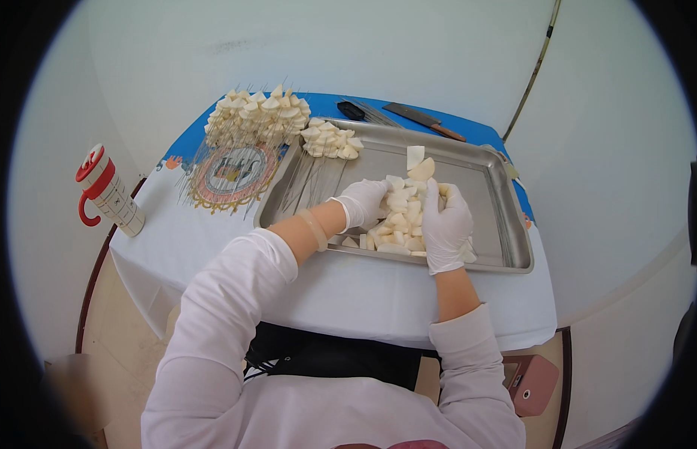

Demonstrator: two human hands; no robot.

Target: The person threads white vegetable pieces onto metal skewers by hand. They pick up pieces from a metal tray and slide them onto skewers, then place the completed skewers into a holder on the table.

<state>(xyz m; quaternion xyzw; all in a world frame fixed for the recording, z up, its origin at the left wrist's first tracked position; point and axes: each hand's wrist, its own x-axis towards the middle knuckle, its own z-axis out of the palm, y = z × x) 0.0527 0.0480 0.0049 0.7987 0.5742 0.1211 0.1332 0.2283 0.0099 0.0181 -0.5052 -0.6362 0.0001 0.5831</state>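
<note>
A pile of cut white vegetable pieces (400,224) lies at the front of a shallow metal tray (360,255). My left hand (364,203), in a white glove, reaches in at the pile's left edge. Its fingertips are partly hidden behind pieces, so what it grips is unclear. My right hand (448,227), also gloved, is curled on the pile's right side. Its thumb presses against a rounded pale slice (422,169), with a squarer slice (415,157) just beyond. Thin metal skewers (497,219) lie along the tray's right side.
Skewered pieces (329,139) rest in the tray's back left corner; a larger skewered heap (258,115) sits beside it. Behind are a cleaver (413,114), more skewers (376,115) and a black object (351,110). A red-handled tumbler (114,193) stands left. A pink box (536,384) is below right.
</note>
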